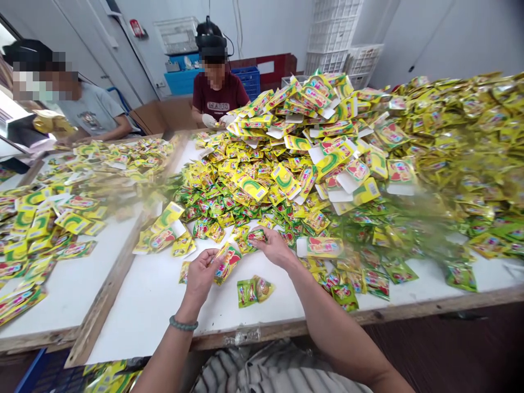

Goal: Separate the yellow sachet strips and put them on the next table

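My left hand (pixel 201 274) grips a small yellow carton (pixel 227 264) with a red fruit picture, holding it tilted above the white table (pixel 151 295). Close to the carton's upper end, my right hand (pixel 273 246) pinches a small green sachet (pixel 256 235). Just below both hands lie a green sachet (pixel 246 292) and a yellow one (pixel 263 288), side by side on the table. Beyond my fingers rises a heap of green and yellow sachets (pixel 221 202), with flat yellow cartons (pixel 250 185) scattered on it.
A taller pile of cartons (pixel 319 98) and sachets stretches right. Left, a wooden divider (pixel 107 295) separates another tabletop with cartons (pixel 39 224). Two people, one in a maroon shirt (pixel 219 98), work across the table. White crates (pixel 333 33) stand behind; a blue crate (pixel 36 371) sits below left.
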Available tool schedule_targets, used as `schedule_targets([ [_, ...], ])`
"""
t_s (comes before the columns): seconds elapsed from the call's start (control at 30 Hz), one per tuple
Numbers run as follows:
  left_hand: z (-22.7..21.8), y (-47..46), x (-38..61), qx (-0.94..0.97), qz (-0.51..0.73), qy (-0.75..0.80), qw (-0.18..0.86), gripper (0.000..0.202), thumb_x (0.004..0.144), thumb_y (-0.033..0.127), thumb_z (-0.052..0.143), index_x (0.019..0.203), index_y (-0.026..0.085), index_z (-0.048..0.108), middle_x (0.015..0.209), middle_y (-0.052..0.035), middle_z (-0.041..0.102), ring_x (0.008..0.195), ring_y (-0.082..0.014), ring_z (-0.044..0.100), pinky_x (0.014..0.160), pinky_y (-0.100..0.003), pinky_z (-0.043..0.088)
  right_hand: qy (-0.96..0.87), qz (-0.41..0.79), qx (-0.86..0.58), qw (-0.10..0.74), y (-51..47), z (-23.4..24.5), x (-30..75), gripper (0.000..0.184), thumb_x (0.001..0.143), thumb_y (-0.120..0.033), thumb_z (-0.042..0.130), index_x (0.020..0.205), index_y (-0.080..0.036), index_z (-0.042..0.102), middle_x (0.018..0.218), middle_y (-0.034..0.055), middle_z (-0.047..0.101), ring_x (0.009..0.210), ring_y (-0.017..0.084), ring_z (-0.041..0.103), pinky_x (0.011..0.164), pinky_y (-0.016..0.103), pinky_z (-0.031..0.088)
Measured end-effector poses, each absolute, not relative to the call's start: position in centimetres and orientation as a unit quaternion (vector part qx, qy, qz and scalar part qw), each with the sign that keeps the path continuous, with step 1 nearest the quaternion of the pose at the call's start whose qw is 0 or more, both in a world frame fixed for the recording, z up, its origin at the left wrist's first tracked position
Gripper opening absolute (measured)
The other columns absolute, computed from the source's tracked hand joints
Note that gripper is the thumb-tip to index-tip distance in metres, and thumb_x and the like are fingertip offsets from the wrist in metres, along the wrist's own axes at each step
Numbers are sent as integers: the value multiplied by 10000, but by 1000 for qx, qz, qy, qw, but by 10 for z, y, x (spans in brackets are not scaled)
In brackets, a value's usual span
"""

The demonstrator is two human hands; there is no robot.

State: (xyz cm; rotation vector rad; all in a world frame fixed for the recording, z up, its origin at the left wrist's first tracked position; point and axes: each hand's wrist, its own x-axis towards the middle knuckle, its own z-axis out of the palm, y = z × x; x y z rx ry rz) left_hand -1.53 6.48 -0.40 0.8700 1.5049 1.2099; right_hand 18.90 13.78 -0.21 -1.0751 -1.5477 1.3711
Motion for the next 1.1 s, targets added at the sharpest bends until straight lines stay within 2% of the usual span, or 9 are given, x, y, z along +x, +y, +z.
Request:
schedule_targets([
  [0.17, -3, 61, -18, 372, 498, 631, 465, 427, 619, 464, 786, 893, 178, 627, 804, -23, 730, 639, -158, 659, 602, -258, 512, -665, 481, -428, 380, 135, 1, 190, 203, 779, -297, 608, 961, -221, 660, 741, -12, 640, 679, 156, 546, 651, 253, 408],
  [0.33, 8, 58, -29, 521, 409, 680, 315, 315, 672, 452, 737, 878, 220, 679, 861, -15, 738, 801, -203, 662, 732, -274, 497, -741, 396, -397, 370, 130, -1, 190, 193, 773, -212, 612, 954, -241, 670, 913, 28, 681, 829, 194, 594, 769, 288, 418],
  [0.4, 13, 57, -30, 565, 362, 682, 290, 281, 693, 440, 719, 884, 236, 696, 844, -7, 742, 788, -204, 658, 734, -272, 487, -758, 393, -377, 359, 128, -1, 190, 206, 766, -189, 611, 956, -237, 673, 938, 40, 682, 860, 205, 601, 781, 293, 418],
  [0.47, 17, 57, -29, 575, 339, 673, 320, 289, 691, 438, 722, 891, 231, 698, 828, -11, 743, 767, -206, 660, 705, -272, 489, -750, 399, -385, 360, 128, 0, 190, 191, 768, -197, 617, 946, -231, 677, 919, 39, 684, 850, 204, 603, 767, 288, 418],
  [0.57, 19, 58, -25, 527, 359, 642, 425, 344, 655, 443, 760, 886, 201, 682, 844, -34, 746, 780, -213, 674, 679, -275, 507, -708, 440, -416, 364, 129, 4, 190, 144, 780, -248, 624, 910, -225, 682, 841, 17, 685, 792, 187, 596, 728, 272, 420],
  [0.7, 22, 59, -18, 428, 401, 619, 523, 412, 581, 438, 819, 853, 166, 674, 777, -45, 741, 658, -185, 669, 604, -268, 516, -654, 523, -412, 359, 127, 5, 186, 163, 772, -315, 637, 893, -216, 680, 824, -3, 690, 793, 179, 604, 711, 258, 435],
  [0.93, 17, 55, -14, 375, 471, 608, 517, 444, 555, 419, 841, 854, 143, 662, 759, -39, 729, 609, -151, 653, 574, -249, 524, -629, 582, -389, 339, 125, -1, 183, 223, 754, -388, 667, 870, -199, 691, 810, 1, 705, 756, 179, 616, 667, 256, 449],
  [1.03, 13, 54, -11, 360, 491, 608, 510, 436, 556, 426, 838, 841, 146, 663, 742, -30, 726, 605, -143, 652, 581, -243, 525, -642, 557, -408, 334, 125, -2, 183, 201, 761, -373, 665, 881, -216, 701, 769, -6, 687, 724, 172, 600, 650, 256, 438],
  [1.1, 10, 52, -9, 364, 489, 607, 510, 420, 574, 429, 827, 837, 145, 664, 750, -31, 727, 615, -144, 655, 592, -246, 528, -670, 517, -418, 330, 123, -4, 180, 167, 740, -314, 685, 877, -221, 711, 810, 5, 679, 755, 176, 596, 690, 270, 438],
])
